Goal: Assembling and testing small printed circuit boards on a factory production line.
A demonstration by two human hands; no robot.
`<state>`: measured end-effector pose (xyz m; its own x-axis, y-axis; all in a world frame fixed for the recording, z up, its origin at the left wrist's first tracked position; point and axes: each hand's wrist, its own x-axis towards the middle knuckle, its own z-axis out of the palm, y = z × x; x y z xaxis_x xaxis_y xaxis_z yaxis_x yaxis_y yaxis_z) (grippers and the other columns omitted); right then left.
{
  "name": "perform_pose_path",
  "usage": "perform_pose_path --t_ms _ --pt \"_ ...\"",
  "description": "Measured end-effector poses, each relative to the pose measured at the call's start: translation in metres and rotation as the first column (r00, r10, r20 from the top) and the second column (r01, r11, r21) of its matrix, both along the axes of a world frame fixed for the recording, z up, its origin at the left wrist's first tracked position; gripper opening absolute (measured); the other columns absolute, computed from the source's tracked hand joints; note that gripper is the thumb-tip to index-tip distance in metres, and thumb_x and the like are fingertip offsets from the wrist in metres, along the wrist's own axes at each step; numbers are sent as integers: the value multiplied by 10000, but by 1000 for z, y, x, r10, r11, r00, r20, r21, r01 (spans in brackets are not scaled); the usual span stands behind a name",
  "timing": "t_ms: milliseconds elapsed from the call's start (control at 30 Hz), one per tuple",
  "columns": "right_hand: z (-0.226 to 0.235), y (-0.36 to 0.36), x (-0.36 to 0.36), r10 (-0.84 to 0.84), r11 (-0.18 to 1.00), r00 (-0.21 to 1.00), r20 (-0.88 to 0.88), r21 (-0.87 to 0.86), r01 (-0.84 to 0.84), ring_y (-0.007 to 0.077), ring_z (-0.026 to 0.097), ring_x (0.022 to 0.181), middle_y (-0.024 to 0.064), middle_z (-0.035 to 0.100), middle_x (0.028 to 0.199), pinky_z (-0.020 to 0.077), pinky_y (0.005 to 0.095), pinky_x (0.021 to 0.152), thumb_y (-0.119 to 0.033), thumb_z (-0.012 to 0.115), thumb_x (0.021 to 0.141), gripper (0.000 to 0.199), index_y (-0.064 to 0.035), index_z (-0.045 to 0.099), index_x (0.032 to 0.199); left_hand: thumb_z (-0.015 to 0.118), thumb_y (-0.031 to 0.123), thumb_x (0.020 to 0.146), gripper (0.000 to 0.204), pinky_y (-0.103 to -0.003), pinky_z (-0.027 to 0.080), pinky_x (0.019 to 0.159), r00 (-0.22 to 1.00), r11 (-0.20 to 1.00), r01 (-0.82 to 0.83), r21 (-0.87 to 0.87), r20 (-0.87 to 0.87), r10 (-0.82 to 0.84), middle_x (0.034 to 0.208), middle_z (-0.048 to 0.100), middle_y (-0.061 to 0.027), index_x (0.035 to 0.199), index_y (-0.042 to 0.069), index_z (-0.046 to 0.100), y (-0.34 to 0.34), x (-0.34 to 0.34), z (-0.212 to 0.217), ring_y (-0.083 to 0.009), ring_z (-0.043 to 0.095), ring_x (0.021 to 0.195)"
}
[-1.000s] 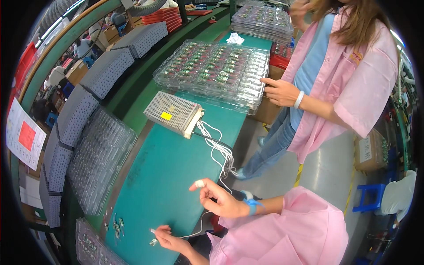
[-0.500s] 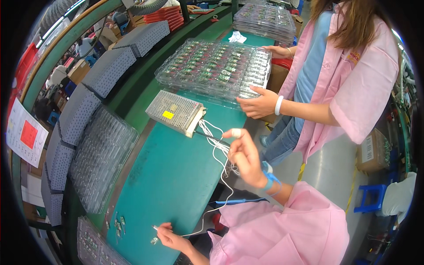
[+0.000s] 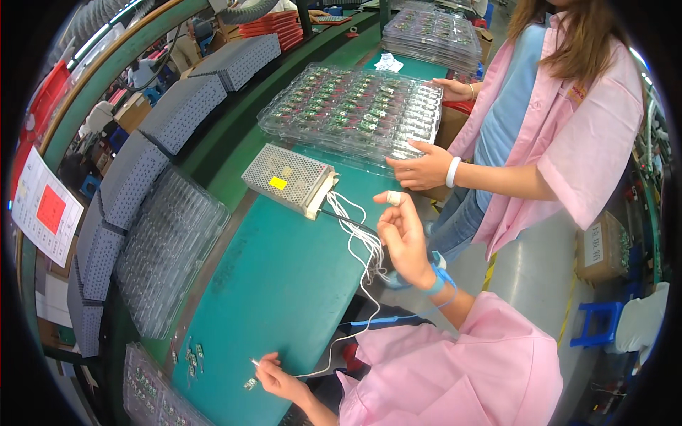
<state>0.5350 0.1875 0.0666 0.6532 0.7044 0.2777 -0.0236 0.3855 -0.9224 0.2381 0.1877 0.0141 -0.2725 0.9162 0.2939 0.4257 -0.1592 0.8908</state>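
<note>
My left hand (image 3: 278, 378) rests low on the green mat (image 3: 284, 284), fingers closed on the end of a thin white wire (image 3: 355, 284) with a small metal tip. The wire runs up to a bundle at a perforated metal power supply box (image 3: 288, 177). My right hand (image 3: 402, 233) is raised beside that wire bundle. Its fingers are apart and hold nothing. It wears a white finger cot and a blue wrist strap (image 3: 439, 280). A few small green circuit boards (image 3: 193, 353) lie left of my left hand.
A co-worker in a pink coat (image 3: 568, 135) stands on the right with both hands on stacked clear trays of circuit boards (image 3: 348, 110). Grey foam trays (image 3: 135, 184) and clear empty trays (image 3: 167, 248) line the left. A cardboard box (image 3: 602, 248) and blue stool (image 3: 590, 330) stand on the floor.
My right hand rose from near my left hand up along the white wires toward the power supply. The co-worker's hands shifted on the clear trays. My left hand stayed put.
</note>
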Motion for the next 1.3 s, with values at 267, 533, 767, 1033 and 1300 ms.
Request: perform_pose_path --t_ms 267,533,767,1033,1300 --pt "-2 2 -1 -23 1000 999 46 -8 23 73 411 687 14 453 822 347 177 608 61 442 824 389 -56 444 1195 382 177 969 329 -254 368 692 1000 1000 -1 -5 3 1 743 532 -21 751 44 589 -2 -3 1 -140 422 701" --pt "-5 26 4 -69 990 978 198 -109 92 99 436 680 27 472 806 374 210 615 37 468 806 387 -64 459 1179 340 219 993 380 -247 359 678 996 998 -41 45 85 37 713 502 -14 764 44 587 5 -8 4 -132 411 674" --pt "-14 65 45 -188 881 623 759 -151 449 209 526 675 91 541 832 441 320 611 -66 562 775 403 -61 499 1173 308 278 1025 344 -209 330 627 984 996 -85 14 158 81 674 442 11 950 50 554 -4 -5 23 -77 389 613" --pt "-31 114 90 -290 668 -74 954 257 699 332 476 1098 199 508 1144 354 428 1020 -179 612 784 541 60 440 1237 304 255 1028 317 -198 329 598 984 996 -80 -31 156 83 678 444 11 1122 40 518 -10 2 41 -62 384 574" --pt "-47 123 100 -213 669 -35 977 171 723 363 412 1187 246 448 1240 245 473 1103 -226 618 775 630 87 396 1275 323 226 1023 293 -209 350 604 999 999 -35 -14 8 35 711 472 13 1125 41 527 -1 5 21 -64 403 613"
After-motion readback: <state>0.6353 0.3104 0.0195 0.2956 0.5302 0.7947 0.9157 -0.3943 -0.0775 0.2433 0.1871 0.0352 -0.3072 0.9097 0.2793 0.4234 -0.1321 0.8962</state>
